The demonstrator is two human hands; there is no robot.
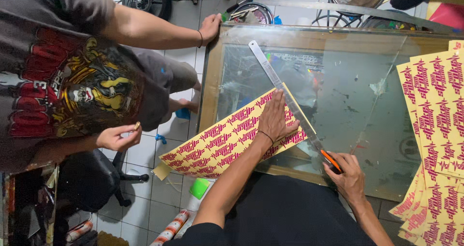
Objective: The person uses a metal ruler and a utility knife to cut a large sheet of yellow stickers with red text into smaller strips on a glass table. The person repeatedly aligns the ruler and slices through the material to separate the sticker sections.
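left hand (276, 118) flat, open, pinning a metal ruler (282, 89) on the yellow sticker sheet (227, 142) atop the glass desk (367, 106); right hand (349, 176) grips an orange cutter (331, 160) at the ruler's near end, mid-cut; steadiness needed.

We see a yellow sticker sheet (227, 142) printed with rows of red marks, lying flat and overhanging the glass surface's (338, 96) near-left corner. A long metal ruler (282, 89) lies along its right edge, an orange-handled cutter (331, 161) at the ruler's near end.
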